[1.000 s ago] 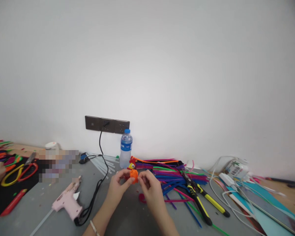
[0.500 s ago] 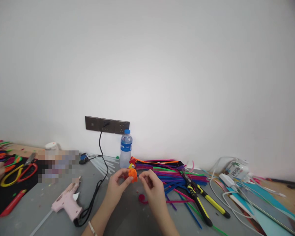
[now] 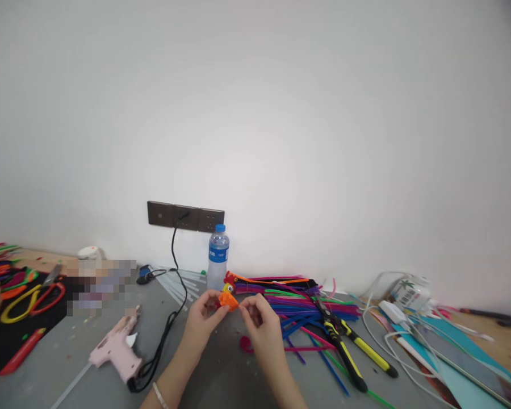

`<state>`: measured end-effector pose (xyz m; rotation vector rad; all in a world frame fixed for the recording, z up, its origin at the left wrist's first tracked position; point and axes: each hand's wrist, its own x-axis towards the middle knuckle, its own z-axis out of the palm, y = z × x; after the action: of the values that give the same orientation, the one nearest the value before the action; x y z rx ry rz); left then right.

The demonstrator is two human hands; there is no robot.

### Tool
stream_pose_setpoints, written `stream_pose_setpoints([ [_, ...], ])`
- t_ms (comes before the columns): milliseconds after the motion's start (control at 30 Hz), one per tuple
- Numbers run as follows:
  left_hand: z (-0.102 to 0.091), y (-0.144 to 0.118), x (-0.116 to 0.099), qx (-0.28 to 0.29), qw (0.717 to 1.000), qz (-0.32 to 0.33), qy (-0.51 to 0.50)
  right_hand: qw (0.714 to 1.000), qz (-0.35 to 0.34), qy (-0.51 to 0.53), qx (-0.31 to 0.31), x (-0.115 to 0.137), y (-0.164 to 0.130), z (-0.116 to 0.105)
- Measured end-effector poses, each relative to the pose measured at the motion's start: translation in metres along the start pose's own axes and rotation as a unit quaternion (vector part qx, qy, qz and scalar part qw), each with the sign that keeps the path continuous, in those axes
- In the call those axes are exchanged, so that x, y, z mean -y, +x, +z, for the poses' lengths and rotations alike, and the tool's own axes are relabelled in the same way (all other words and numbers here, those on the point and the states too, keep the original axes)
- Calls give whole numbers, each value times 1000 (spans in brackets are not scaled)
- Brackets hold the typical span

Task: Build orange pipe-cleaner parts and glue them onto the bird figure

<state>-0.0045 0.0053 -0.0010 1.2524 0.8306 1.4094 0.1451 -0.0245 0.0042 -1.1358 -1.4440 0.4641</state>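
A small orange pipe-cleaner figure (image 3: pixel 227 300) is pinched above the grey table (image 3: pixel 221 380) by the left hand (image 3: pixel 203 321); the right hand (image 3: pixel 262 328) is curled just beside it, its hold unclear. A loose pinch could let it drop toward the pipe cleaners (image 3: pixel 298 304) or knock the water bottle (image 3: pixel 218 257) behind.

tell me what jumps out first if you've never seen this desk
Both hands meet at the middle of the grey table: the left hand pinches a small orange fuzzy figure, the right hand close beside it. Just right lies a bright heap of pipe cleaners; a pink glue gun lies to the left.
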Motion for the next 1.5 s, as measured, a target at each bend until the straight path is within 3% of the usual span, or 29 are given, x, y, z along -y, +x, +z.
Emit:
stream_pose_setpoints([
  [367, -1, 1, 4, 4, 1000, 2, 7, 1000, -8, 1, -18, -2, -1, 2],
  [767, -4, 1, 9, 28, 997, 35, 57, 999, -22, -31, -2, 1, 1, -1],
  [1500, -5, -1, 3, 43, 992, 34, 110, 994, -48, -94, 39, 1, 0, -6],
])
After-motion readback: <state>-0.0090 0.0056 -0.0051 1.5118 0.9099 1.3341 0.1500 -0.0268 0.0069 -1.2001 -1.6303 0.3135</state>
